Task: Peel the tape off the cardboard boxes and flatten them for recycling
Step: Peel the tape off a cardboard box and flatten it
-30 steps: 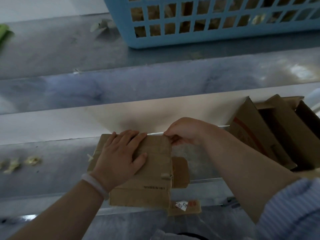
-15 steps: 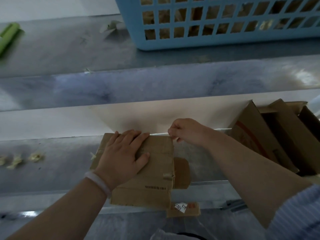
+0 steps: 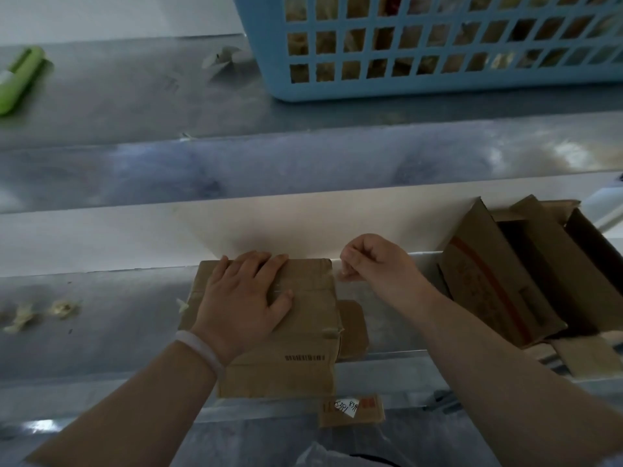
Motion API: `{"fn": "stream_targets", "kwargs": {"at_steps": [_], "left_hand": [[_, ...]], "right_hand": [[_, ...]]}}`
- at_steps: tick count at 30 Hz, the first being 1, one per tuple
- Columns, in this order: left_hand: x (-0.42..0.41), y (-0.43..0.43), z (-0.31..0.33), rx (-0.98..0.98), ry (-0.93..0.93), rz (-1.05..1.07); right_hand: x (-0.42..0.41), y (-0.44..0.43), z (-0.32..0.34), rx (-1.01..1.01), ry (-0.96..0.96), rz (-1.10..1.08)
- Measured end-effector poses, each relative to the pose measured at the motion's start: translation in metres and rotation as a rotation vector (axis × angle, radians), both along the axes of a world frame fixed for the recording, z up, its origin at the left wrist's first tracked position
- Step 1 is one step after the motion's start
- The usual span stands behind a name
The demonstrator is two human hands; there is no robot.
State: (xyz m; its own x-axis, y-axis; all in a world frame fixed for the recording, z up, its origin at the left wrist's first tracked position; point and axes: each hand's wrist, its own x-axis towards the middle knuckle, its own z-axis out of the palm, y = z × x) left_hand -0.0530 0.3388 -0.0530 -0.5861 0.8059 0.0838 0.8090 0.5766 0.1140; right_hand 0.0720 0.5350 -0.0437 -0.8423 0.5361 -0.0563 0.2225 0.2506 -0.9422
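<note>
A small flattened cardboard box [image 3: 303, 352] with a printed barcode lies on the metal table in front of me. My left hand [image 3: 247, 298] presses flat on its upper left part, fingers straight. My right hand [image 3: 374, 261] hovers just right of the box's far right corner, fingers curled, pinching a thin strip of clear tape [image 3: 347, 276] that trails toward that corner. A side flap [image 3: 352, 323] sticks out from the box's right edge.
Open cardboard boxes [image 3: 512, 281] stand at the right. A blue plastic basket [image 3: 438, 45] filled with scraps sits on the far shelf, and a green tool [image 3: 17, 79] at far left. Crumpled tape bits [image 3: 43, 313] lie left of the box. A labelled cardboard piece [image 3: 352, 409] sits at the near edge.
My right hand has drawn away to the right from the box's far corner, pulling the tape strip with it. My left hand stays pressed on the box.
</note>
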Motion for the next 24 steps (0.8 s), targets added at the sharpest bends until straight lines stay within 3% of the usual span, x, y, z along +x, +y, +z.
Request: {"fn": "stream_targets", "kwargs": {"at_steps": [6, 11, 12, 15, 16, 24], "left_hand": [[0.000, -0.001, -0.001, -0.009, 0.007, -0.012], [-0.002, 0.000, 0.000, -0.018, 0.014, -0.014], [-0.002, 0.000, -0.001, -0.021, 0.017, -0.011], [-0.002, 0.001, -0.001, -0.027, 0.022, 0.000], [-0.002, 0.002, -0.001, -0.029, 0.022, 0.001], [-0.001, 0.003, 0.000, -0.029, 0.018, 0.004]], "right_hand": [[-0.005, -0.008, -0.002, -0.632, 0.034, -0.058], [-0.002, -0.003, -0.002, -0.902, 0.136, -0.097], [0.000, -0.003, -0.004, -0.795, 0.125, -0.078], [0.002, -0.005, -0.009, -0.139, -0.047, -0.018], [0.000, -0.007, -0.011, -0.008, -0.063, -0.005], [0.004, -0.020, -0.018, 0.386, 0.013, -0.035]]}}
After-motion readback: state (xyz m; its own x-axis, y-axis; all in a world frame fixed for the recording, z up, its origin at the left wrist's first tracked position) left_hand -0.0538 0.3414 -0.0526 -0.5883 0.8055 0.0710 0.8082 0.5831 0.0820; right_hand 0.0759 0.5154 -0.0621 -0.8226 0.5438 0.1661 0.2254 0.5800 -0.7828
